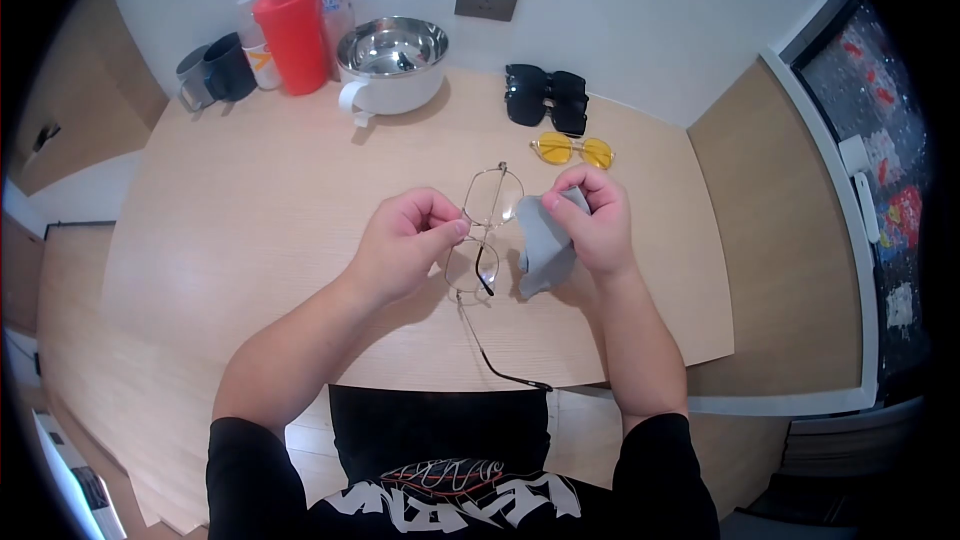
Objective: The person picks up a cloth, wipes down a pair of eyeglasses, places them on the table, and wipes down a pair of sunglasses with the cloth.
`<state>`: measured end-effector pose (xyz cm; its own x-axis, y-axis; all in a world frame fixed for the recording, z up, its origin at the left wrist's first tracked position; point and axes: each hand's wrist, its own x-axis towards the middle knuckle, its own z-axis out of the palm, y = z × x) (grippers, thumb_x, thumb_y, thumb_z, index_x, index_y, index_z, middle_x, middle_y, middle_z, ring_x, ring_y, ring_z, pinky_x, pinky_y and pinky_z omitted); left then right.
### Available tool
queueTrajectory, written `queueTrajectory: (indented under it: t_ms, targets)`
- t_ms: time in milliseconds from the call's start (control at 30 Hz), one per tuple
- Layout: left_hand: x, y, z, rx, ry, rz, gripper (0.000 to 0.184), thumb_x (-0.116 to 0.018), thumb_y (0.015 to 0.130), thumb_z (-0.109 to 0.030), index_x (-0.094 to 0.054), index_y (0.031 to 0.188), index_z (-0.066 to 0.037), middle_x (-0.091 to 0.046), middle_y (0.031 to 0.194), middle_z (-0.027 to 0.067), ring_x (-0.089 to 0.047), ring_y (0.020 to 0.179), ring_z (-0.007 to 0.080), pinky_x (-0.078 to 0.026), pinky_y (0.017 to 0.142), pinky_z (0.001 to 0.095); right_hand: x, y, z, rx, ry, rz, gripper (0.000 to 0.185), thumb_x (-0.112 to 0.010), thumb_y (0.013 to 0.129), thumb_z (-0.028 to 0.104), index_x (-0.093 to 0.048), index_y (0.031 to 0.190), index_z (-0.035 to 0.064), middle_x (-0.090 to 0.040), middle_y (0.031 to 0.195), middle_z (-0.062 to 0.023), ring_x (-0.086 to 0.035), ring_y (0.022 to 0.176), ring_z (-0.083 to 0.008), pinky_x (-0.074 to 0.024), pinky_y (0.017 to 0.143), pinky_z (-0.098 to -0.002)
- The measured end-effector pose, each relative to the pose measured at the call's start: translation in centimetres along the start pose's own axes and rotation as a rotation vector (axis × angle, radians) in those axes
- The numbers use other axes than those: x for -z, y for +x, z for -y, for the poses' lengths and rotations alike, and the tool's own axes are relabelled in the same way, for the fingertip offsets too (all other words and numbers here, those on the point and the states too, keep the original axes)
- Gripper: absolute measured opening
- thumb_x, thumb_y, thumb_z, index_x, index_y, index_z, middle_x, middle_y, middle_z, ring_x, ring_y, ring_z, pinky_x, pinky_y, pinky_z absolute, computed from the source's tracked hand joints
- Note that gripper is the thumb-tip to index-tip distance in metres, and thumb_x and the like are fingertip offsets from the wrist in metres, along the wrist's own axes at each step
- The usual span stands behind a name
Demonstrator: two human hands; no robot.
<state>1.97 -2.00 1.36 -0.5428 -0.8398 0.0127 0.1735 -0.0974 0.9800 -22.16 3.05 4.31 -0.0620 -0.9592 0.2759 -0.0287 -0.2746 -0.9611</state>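
Note:
My left hand [405,245] pinches a pair of thin metal-framed eyeglasses [466,202] near the bridge. The glasses hang above the table with their clear lenses one above the other and both dark-tipped temples unfolded toward my body. In my right hand [598,222] a grey cloth [545,245] is gripped between thumb and fingers, draping down just right of the lenses. A small gap shows between cloth and frame. Beyond my right hand lie yellow-tinted glasses [597,153], with dark sunglasses [527,108] behind them.
On the wooden table [270,200], a steel-lined white bowl [395,90] with a handle stands at the back. Left of it are a red jug [293,40], a clear bottle [338,12], a white cup [262,65], a dark mug [232,68] and a grey mug [194,78].

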Motion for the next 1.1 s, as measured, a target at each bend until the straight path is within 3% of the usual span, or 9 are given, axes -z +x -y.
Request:
queueTrajectory:
  t_ms: [233, 433, 567, 667, 1033, 1100]
  targets:
    - [-0.1, 0.0, 0.5, 0.039, 0.013, 0.046, 0.004, -0.066, 0.09, -0.002, -0.062, 0.09, -0.002, -0.065, 0.086, 0.0018, -0.059, 0.078, 0.0066, -0.048, 0.072, 0.021, -0.7, -0.4, 0.0, 0.099, -0.038, 0.013, 0.017, -0.07, 0.082, 0.002, -0.058, 0.093, 0.0042, -0.064, 0.085, -0.0015, -0.058, 0.076, -0.007, -0.0479, 0.069, -0.0234]
    - [-0.2, -0.1, 0.4, 0.029, 0.026, 0.047, 0.004, -0.065, 0.09, -0.002, -0.062, 0.092, -0.002, -0.064, 0.086, 0.0018, -0.058, 0.077, 0.0069, -0.048, 0.071, 0.0212, -1.7, -0.6, 2.4, -0.104, -0.253, -0.03, 0.014, -0.068, 0.085, 0.005, -0.061, 0.097, 0.0031, -0.064, 0.088, -0.0031, -0.06, 0.077, -0.0097, -0.0486, 0.069, -0.0249]
    - [-0.1, 0.2, 0.7, -0.022, 0.024, 0.005, 0.006, -0.066, 0.09, -0.007, -0.064, 0.091, -0.002, -0.06, 0.078, -0.0017, -0.053, 0.071, 0.0048, -0.044, 0.064, 0.0205, -1.9, -0.6, 3.3, -0.161, 0.017, -0.043, 0.011, -0.068, 0.087, 0.005, -0.064, 0.097, 0.0038, -0.064, 0.088, -0.0026, -0.06, 0.078, -0.0102, -0.0493, 0.07, -0.0257]
    - [0.1, 0.3, 0.8, -0.013, 0.025, 0.004, 0.006, -0.067, 0.09, -0.008, -0.064, 0.091, -0.002, -0.06, 0.078, -0.0018, -0.053, 0.071, 0.0048, -0.044, 0.064, 0.0203, -0.6, -0.2, 2.1, -0.136, -0.009, 0.021, 0.013, -0.071, 0.086, 0.005, -0.065, 0.097, 0.0049, -0.065, 0.09, -0.0005, -0.06, 0.083, -0.0082, -0.0494, 0.073, -0.025]
    - [-0.6, 0.0, 0.4, 0.061, 0.054, 0.083, 0.004, -0.065, 0.09, -0.004, -0.062, 0.089, -0.004, -0.057, 0.076, -0.0031, -0.048, 0.067, 0.0039, -0.041, 0.059, 0.0205, -2.6, -0.1, -0.1, -0.137, -0.47, 0.114, 0.036, -0.084, 0.074, 0.026, -0.064, 0.088, 0.0002, -0.067, 0.079, -0.0088, -0.063, 0.074, -0.0137, -0.0528, 0.065, -0.0303]
    - [-0.6, 0.0, 0.4, 0.08, 0.053, 0.088, 0.004, -0.065, 0.09, -0.004, -0.062, 0.088, -0.004, -0.057, 0.076, -0.0033, -0.048, 0.067, 0.004, -0.041, 0.059, 0.0203, -2.7, 0.1, -0.1, -0.157, -0.439, -0.017, 0.037, -0.085, 0.073, 0.027, -0.064, 0.088, 0.0001, -0.067, 0.078, -0.0088, -0.063, 0.072, -0.0136, -0.0524, 0.064, -0.0299]
